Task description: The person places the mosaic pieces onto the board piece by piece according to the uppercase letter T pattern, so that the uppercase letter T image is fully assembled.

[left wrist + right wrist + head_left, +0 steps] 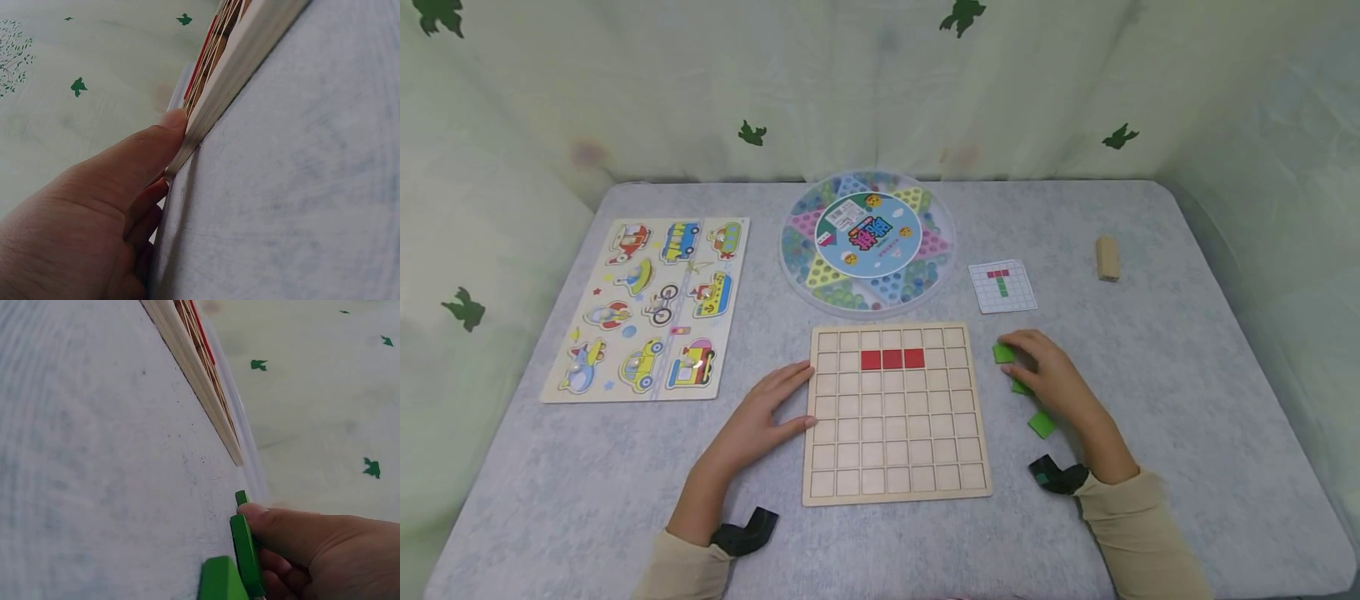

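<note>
A square wooden grid board [897, 497] lies in the middle of the table, with three red tiles [892, 359] side by side in its second row from the top. My left hand [765, 417] rests at the board's left edge, thumb and fingers spread and touching the rim. On the board's right side, my right hand [1054, 377] pinches the farthest green tile [1003, 353] between thumb and fingers. Beneath that hand lies another green tile [1021, 387], partly covered. A third green tile [1041, 424] lies nearer, beside the wrist.
Behind the board sits a round Chinese checkers box [868, 235]. A pattern card [1017, 298] showing a red and green T lies to its right, with a small wooden block [1107, 258] farther right. A vehicle puzzle board [647, 312] occupies the left side.
</note>
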Tool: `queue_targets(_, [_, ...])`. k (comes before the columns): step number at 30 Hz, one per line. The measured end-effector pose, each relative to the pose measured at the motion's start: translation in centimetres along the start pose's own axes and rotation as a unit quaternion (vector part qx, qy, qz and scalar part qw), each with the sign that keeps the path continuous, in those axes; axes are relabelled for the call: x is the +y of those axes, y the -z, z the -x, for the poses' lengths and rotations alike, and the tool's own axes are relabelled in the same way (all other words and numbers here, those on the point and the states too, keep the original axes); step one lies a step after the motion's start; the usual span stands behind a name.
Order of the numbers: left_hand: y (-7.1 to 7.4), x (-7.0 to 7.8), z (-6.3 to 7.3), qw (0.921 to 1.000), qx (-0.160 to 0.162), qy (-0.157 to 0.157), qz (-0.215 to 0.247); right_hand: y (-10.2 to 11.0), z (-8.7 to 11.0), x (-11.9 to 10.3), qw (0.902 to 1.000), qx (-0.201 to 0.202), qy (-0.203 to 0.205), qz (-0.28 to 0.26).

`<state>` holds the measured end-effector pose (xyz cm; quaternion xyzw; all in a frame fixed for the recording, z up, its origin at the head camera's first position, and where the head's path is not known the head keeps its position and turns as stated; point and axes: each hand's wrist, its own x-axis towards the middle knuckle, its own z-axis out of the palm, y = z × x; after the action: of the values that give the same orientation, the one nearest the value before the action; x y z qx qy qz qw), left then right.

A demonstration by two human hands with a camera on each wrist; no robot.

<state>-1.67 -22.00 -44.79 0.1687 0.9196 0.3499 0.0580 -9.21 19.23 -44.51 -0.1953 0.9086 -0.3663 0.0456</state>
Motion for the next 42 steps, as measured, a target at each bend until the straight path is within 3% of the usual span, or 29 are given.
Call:
queue_targets(8, [0.0, 0.0, 0.1, 1.0, -0.001, 0.001, -0.001, -0.1, -0.1, -0.3, 0.9996, 0.003, -0.021, 0.02])
queue_targets(13, [0.0, 0.0, 0.1, 1.0, 0.0, 0.002, 0.001, 0.3, 0.0, -0.9, 0.9995, 0.029, -0.008, 0.013])
queue_targets(19, [-0.1, 0.0, 0.2, 1.0, -0.001, 0.005, 0.001, 0.7, -0.4, -2.7, 0.9926, 0.09, 0.081, 0.002])
queue_targets(26, [0.1, 0.0, 0.1, 1.0, -0.002, 0.0, 0.003, 0.4, -2.2, -6.3, 0.9632, 0.158, 0.211, -0.052])
queue_targets(30, [0.2, 0.1, 0.0, 1.0, -0.004, -0.003, 0.002, -1.3, -3.2, -7.9, 0.9556, 0.141, 0.246, -0.081])
queue_targets(35, [0.2, 0.2, -0.1, 1.0, -0.005, -0.004, 0.007, -4.4, -3.8, -8.7, 0.9604, 0.095, 0.24, -0.104])
queue_targets(42, [0.3, 0.2, -0.1, 0.9999, -0.009, -0.001, 0.011, -7.0, -3.8, -8.6, 0.9806, 0.0, 0.166, -0.105])
